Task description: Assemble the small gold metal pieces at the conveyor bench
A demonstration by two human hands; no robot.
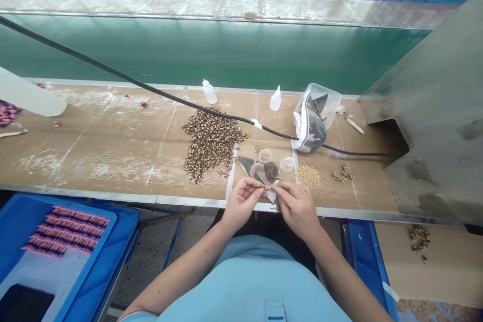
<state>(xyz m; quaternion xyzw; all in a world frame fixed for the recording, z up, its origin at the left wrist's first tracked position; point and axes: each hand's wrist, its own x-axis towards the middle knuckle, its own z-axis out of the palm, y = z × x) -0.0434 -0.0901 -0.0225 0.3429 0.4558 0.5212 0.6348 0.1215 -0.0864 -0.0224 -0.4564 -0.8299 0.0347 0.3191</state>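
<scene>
My left hand (240,202) and my right hand (296,210) meet over the bench's front edge. The left fingertips pinch a small brass ring (263,187). My right fingertips press close against it, beside a small pale scrap (272,196), though I cannot tell if they grip either. Just beyond lie camouflage fabric pieces (259,170) and small clear cups (264,155). To the left spreads a large heap of patterned brass rings (211,143). To the right sit a pile of beige beads (308,175) and a clear plastic box (317,118) holding camouflage fabric with striped ribbon.
A black cable (222,115) crosses the bench under two white dropper bottles (209,91). A green conveyor belt (211,55) runs behind, and a grey metal hood (433,110) stands at right. A blue crate (71,241) with pink-striped items sits at lower left.
</scene>
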